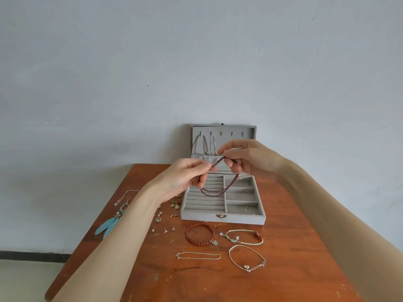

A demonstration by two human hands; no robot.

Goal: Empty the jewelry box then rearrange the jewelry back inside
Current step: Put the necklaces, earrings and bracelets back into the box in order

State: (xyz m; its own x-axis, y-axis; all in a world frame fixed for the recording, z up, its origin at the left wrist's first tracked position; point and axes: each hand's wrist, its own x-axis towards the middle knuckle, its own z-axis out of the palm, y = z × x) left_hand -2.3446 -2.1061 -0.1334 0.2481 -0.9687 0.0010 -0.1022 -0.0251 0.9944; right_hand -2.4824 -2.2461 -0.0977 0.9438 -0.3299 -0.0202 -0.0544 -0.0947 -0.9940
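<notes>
An open grey jewelry box (pixel 202 217) stands on the wooden table (pixel 283 269), its lid leaning on the wall with several chains (pixel 205 144) hanging from hooks inside. Above the box, my left hand (pixel 185 177) and my right hand (pixel 246 159) both pinch a dark red beaded strand (pixel 214 192), whose loops hang over the ring slots. In front of the box lie a red bead bracelet (pixel 199 234), a green cord bracelet (pixel 245 236), a silver chain (pixel 198 256) and a thin silver bracelet (pixel 247 257).
Left of the box lie teal feather earrings (pixel 110 223), several small stud earrings (pixel 164 229) and pendant earrings (pixel 174 204). A silver chain (pixel 123 197) trails near the table's left edge. A plain wall rises right behind the box.
</notes>
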